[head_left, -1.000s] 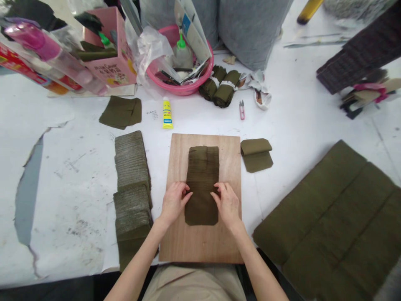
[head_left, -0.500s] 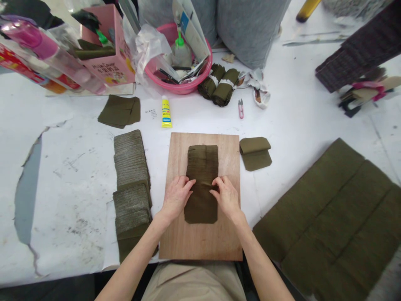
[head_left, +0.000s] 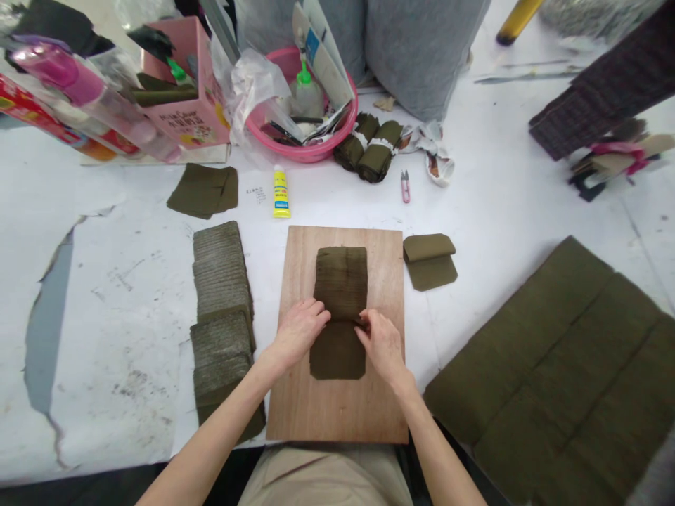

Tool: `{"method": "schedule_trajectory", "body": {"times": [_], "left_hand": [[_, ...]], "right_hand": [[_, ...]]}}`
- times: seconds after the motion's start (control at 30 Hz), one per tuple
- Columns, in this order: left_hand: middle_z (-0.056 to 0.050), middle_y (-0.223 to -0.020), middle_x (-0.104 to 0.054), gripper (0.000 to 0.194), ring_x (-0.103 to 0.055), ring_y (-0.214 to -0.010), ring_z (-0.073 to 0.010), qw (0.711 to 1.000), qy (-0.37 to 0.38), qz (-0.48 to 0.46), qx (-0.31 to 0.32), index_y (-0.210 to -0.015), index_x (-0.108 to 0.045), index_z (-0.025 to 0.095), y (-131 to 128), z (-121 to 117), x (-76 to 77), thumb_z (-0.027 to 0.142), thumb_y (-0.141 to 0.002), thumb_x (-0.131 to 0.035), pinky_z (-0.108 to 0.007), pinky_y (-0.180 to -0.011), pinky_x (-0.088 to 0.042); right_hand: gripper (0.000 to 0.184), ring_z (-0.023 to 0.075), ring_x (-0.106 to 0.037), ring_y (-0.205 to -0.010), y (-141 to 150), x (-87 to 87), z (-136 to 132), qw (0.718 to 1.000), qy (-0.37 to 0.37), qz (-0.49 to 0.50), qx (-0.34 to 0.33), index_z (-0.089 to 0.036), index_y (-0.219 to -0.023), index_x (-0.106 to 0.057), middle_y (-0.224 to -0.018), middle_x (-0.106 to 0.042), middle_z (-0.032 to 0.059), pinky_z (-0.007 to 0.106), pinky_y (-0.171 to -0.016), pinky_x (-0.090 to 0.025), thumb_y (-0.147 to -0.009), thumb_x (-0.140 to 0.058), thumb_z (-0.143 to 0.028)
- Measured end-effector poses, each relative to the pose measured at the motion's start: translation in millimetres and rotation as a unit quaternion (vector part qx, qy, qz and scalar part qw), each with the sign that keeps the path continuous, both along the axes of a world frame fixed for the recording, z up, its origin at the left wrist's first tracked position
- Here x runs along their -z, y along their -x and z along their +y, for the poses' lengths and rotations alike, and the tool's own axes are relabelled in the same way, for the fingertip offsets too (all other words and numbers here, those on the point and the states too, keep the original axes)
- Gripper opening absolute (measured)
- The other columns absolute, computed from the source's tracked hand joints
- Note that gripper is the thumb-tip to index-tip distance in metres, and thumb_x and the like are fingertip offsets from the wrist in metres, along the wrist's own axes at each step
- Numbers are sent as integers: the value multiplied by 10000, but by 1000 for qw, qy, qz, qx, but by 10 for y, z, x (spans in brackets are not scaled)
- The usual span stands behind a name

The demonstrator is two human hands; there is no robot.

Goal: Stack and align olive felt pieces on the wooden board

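Olive-green fabric pieces point(head_left: 338, 355) lie overlapped in a layered strip on a wooden board point(head_left: 300, 414) in front of me. The nearest piece has cut lower corners and a crease across its upper edge. My left hand point(head_left: 301, 325) pinches the left end of that crease, fingertips curled over the edge. At the right end, my right hand point(head_left: 382, 341) pinches the same fabric between thumb and fingers. Left of the board sits a long stack of fabric pieces point(head_left: 221, 281). A folded fabric piece point(head_left: 431, 273) rests by the board's right edge.
Beyond the board are a yellow glue tube point(head_left: 281, 193), pink thread snips point(head_left: 405, 187) and a pink basin point(head_left: 295, 151) of tools. Tied fabric bundles point(head_left: 377, 158) sit beside the basin. Large olive fabric panels point(head_left: 559, 372) cover the right. A dark sleeve point(head_left: 595, 84) reaches in at upper right.
Both hands have moved slightly toward me along the fabric. The crease between them now runs straighter and lower across the piece.
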State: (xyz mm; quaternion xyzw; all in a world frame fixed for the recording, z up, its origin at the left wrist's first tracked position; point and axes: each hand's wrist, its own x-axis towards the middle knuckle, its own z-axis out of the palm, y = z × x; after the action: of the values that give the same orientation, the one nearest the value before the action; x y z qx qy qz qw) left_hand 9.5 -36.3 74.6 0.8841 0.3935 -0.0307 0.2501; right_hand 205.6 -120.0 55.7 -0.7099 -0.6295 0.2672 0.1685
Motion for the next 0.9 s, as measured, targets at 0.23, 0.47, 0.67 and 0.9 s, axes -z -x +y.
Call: {"method": "schedule_trajectory", "body": {"times": [0.23,0.47,0.67,0.9], "left_hand": [[-19,-765,-613,55,-576,-713,-184,992,53,-10,-116,-827,-581,213,78,-139,57,255,-861,-570,-284,-641,-397],[17,-609,-584,244,-543,-545,-148,955,150,-7,-257,-779,-557,205,120,-273,123,428,-869,-520,-242,-528,-301],[3,-580,-585,331,-541,-540,-147,933,211,-21,-291,-695,-556,188,153,-330,193,466,-863,-489,-234,-520,-315],[1,-563,-583,345,-540,-544,-146,922,225,-32,-314,-679,-585,179,146,-371,209,467,-850,-502,-225,-519,-326]], "right_hand": [[422,191,-624,-726,73,0,-29,998,28,-5,57,-175,-1295,-433,-830,-644,48,297,-671,-469,-889,-520,-250],[500,189,-622,-652,97,49,-44,996,38,-11,77,-183,-1370,-361,-754,-635,19,282,-599,-443,-901,-505,-279],[509,184,-624,-652,93,45,-32,995,52,5,88,-192,-1375,-364,-743,-633,9,282,-599,-443,-899,-513,-288],[502,189,-638,-675,98,37,-38,993,54,27,106,-174,-1378,-377,-753,-646,19,288,-617,-457,-923,-469,-363]]}}
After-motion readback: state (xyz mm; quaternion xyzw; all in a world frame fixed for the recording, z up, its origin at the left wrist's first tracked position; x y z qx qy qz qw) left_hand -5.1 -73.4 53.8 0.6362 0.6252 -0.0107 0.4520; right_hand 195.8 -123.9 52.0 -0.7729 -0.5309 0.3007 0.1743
